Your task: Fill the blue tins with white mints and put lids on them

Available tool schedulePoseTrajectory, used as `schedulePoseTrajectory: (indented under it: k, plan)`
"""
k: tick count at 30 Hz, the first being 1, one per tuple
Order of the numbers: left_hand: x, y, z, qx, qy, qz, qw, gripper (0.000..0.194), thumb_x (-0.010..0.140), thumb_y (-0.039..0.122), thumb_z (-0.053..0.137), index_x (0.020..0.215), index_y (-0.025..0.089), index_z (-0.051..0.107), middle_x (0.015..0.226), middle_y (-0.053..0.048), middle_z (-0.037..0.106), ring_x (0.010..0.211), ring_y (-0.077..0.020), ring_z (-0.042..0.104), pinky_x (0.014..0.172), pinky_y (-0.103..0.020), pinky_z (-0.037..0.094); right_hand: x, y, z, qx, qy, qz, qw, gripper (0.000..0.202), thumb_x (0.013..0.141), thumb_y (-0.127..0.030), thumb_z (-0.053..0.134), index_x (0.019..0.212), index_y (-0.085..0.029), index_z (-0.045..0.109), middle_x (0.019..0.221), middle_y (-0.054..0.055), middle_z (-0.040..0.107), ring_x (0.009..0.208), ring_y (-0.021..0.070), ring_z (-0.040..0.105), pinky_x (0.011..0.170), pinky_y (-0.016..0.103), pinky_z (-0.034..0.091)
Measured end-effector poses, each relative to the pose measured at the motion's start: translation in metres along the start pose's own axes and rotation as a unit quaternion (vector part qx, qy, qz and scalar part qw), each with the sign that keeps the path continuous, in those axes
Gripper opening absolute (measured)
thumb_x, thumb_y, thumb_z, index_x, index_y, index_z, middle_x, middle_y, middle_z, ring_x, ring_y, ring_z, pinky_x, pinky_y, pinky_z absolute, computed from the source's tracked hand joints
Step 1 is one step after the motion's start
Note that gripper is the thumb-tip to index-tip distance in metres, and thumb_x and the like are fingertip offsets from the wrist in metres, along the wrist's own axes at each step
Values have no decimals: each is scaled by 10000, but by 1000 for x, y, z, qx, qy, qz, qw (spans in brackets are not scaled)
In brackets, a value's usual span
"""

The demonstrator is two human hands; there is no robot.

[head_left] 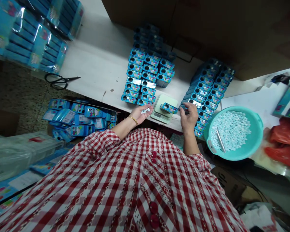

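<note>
Several small white candies [145, 111] lie in the upturned palm of my left hand [140, 115], beside the left edge of a pale green scale [162, 98]. One blue tin [169, 108] rests on the scale. My right hand [188, 116] is just right of the scale, with thumb and fingers curved towards a blue tin at the near left edge of the right-hand rows [203, 91]; whether it grips that tin is hard to make out. More upright blue tins with dark round openings [148, 75] stand in rows behind the scale.
A turquoise basin [257, 135] of pale candies, with a metal tube [220, 140] in it, is at the right. Black scissors [60, 80] lie at the table's left edge. Below is a box of blue packets [79, 117]. Wrapped packs [26, 38] sit upper left; a large brown box [207, 29] stands behind.
</note>
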State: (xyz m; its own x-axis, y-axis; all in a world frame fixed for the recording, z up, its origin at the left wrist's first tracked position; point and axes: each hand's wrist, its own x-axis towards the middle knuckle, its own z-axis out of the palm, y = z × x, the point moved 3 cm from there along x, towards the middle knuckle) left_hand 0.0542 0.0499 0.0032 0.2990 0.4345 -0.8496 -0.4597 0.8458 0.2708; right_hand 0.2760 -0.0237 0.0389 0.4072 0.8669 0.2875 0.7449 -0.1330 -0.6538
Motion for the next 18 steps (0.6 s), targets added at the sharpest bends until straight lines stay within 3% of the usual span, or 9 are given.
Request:
schedulePoseTrajectory:
  k: [5, 10, 18]
  plan:
    - [-2, 2, 0, 2, 1, 5, 1000, 283, 777, -1, 465, 997, 49, 635, 770, -108, 678, 798, -151, 664, 787, -250, 534, -5, 4, 13, -6, -70, -30, 997, 394, 796, -398, 606, 1126, -186, 563, 1110, 123, 574, 1084, 253, 513, 943, 445, 424]
    - [-4, 3, -1, 6, -5, 6, 1000, 268, 753, -21, 487, 964, 50, 636, 797, -117, 683, 817, -158, 666, 801, -260, 527, -9, 0, 21, -19, -117, -47, 992, 450, 800, -437, 595, 1176, -199, 530, 1150, 129, 551, 1101, 271, 497, 951, 460, 401]
    - [-7, -16, 18, 55, -97, -21, 994, 306, 737, -69, 466, 940, 71, 647, 824, -98, 696, 787, -135, 660, 874, -298, 485, -24, -57, 50, 15, -217, -118, 969, 239, 896, -315, 475, 1046, -212, 630, 984, 98, 616, 925, 225, 545, 843, 385, 451]
